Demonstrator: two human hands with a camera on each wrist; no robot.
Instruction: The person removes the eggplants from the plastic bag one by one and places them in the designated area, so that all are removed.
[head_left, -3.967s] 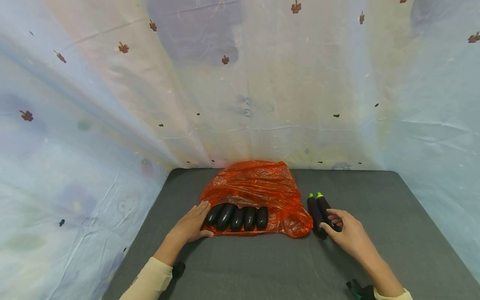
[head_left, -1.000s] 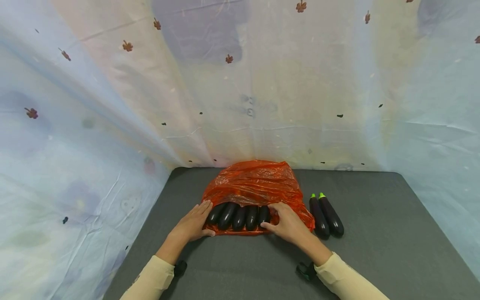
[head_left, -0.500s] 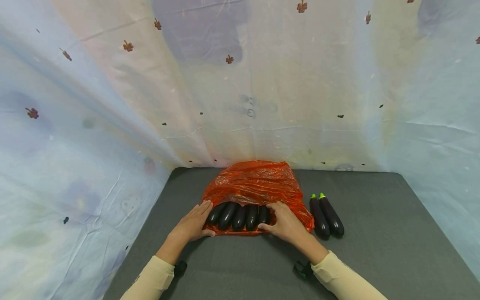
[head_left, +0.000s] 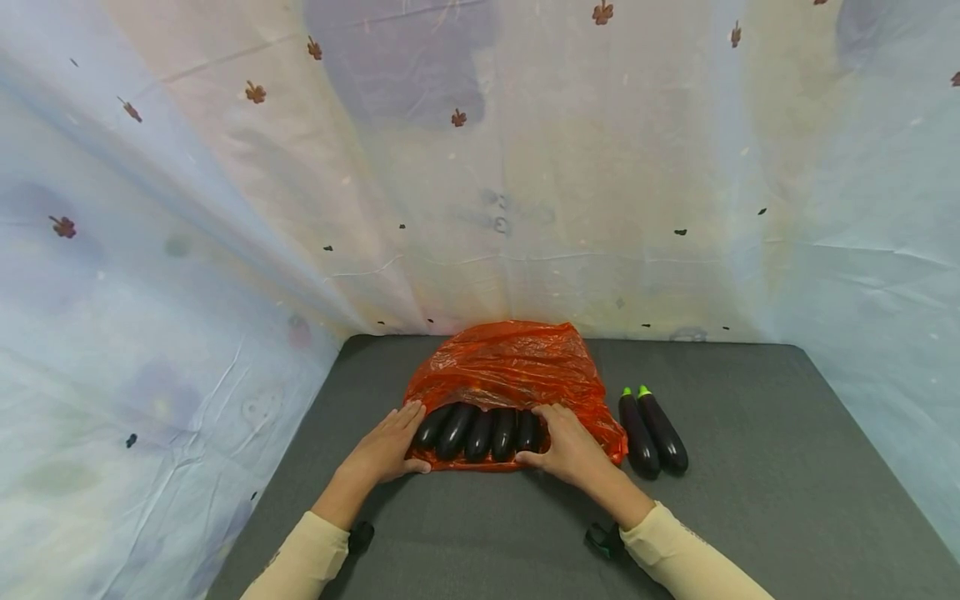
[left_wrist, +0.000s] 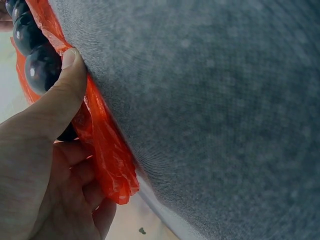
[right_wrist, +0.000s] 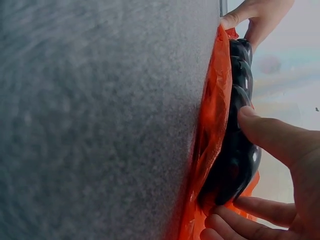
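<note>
A row of several glossy dark eggplants [head_left: 478, 437] lies side by side in the mouth of an orange-red plastic bag [head_left: 517, 358]. My left hand [head_left: 386, 446] holds the bag's left side, its thumb over the lower edge; in the left wrist view the bag's film [left_wrist: 107, 155] runs between thumb and curled fingers. At the row's right end, my right hand [head_left: 566, 446] grips the last eggplant [head_left: 528, 432], thumb at its near end and fingertips by its far end. The right wrist view shows the thumb [right_wrist: 250, 115] against the dark skin. The bag hides the eggplants' far ends.
Two long eggplants [head_left: 662, 433] with green stem ends lie on the grey table [head_left: 750, 467], right of the bag. Behind the table hangs a pale printed sheet [head_left: 600, 208], with another side of it along the left.
My right hand has left the two eggplants on the right and moved left to the row's end, then shifted slightly further left. The left hand stays at the bag.
</note>
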